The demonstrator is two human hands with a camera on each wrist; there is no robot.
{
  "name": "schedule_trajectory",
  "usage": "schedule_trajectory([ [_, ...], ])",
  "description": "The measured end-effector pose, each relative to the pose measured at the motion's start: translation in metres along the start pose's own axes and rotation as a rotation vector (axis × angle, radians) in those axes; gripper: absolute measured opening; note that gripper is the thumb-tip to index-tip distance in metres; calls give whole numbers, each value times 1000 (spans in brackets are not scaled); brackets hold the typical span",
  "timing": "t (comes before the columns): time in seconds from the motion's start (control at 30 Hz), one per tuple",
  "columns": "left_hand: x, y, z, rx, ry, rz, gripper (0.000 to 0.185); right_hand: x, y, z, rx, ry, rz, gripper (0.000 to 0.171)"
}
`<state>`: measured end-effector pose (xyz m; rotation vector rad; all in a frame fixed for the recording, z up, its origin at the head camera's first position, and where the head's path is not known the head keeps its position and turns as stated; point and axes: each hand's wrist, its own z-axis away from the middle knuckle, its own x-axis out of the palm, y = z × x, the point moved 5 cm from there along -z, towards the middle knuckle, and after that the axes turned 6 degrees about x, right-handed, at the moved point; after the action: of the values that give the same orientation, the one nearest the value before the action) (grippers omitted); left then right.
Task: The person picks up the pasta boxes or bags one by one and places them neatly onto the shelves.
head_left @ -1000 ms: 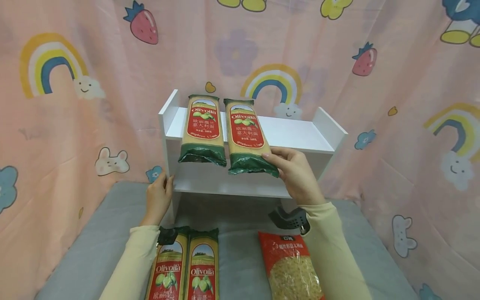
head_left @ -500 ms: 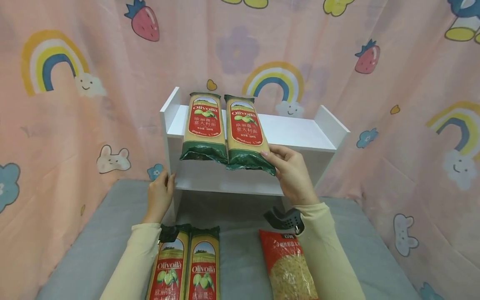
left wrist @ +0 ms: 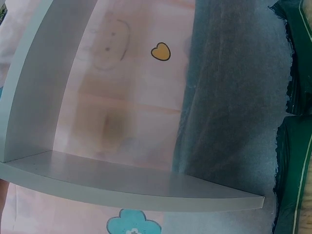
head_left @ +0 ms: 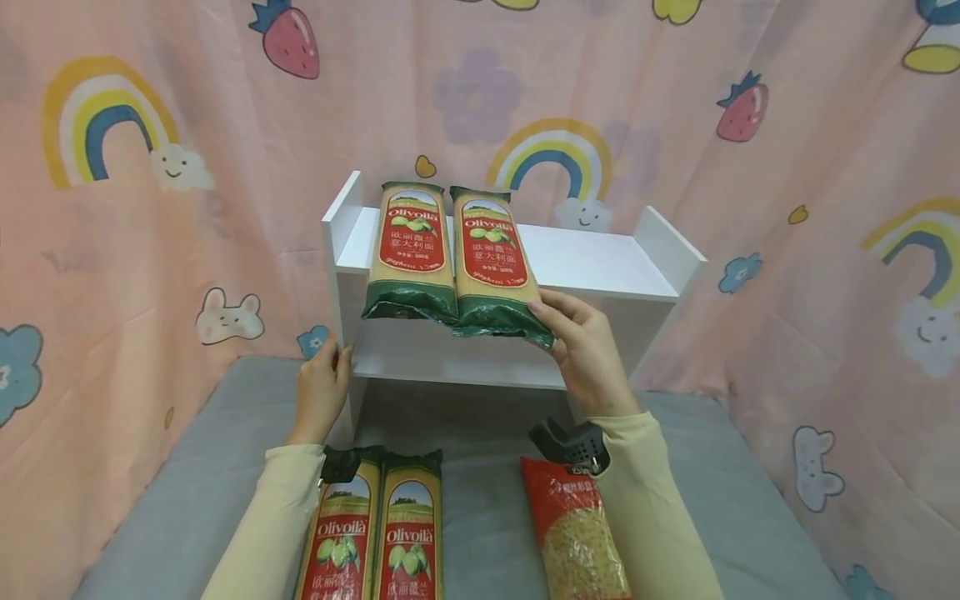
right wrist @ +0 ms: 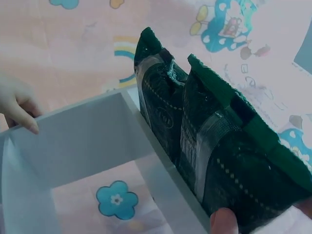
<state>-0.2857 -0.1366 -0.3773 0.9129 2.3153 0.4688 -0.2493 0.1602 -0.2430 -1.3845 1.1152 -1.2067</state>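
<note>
Some narrowly parted fingers [head_left: 552,319] of the right hand [head_left: 591,357] pinch a spaghetti pack [head_left: 492,250] while the left hand [head_left: 321,392] grips the shelf [head_left: 596,257].

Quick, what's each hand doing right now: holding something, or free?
Left hand: gripping the side of the white shelf.
Right hand: holding the upper right spaghetti packet by its green lower corner.

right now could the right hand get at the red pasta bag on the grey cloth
Probably not yet: the right hand is gripping the right-hand spaghetti pack at the top shelf. Once freed, it likely could: the red pasta bag lies lower down, and nothing is seen resting on it.
</note>
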Motion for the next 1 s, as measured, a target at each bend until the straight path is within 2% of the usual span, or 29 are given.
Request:
schedule_trajectory([
  [0.1,1,1,0,8,4,5,12,-5,7,5,0,-11,-64,38],
  [0.3,-1,2,0,21,19,6,16,-14,25,20,2,-37,-137,16],
  [0.4,-1,2,0,23,23,4,16,-15,38,26,9,-61,-125,17],
  [0.63,-1,1,-1,23,31,3,14,-13,69,38,39,-82,-55,36],
  [1.0,0,0,-1,13,31,7,16,-10,104,53,129,-79,-38,35],
])
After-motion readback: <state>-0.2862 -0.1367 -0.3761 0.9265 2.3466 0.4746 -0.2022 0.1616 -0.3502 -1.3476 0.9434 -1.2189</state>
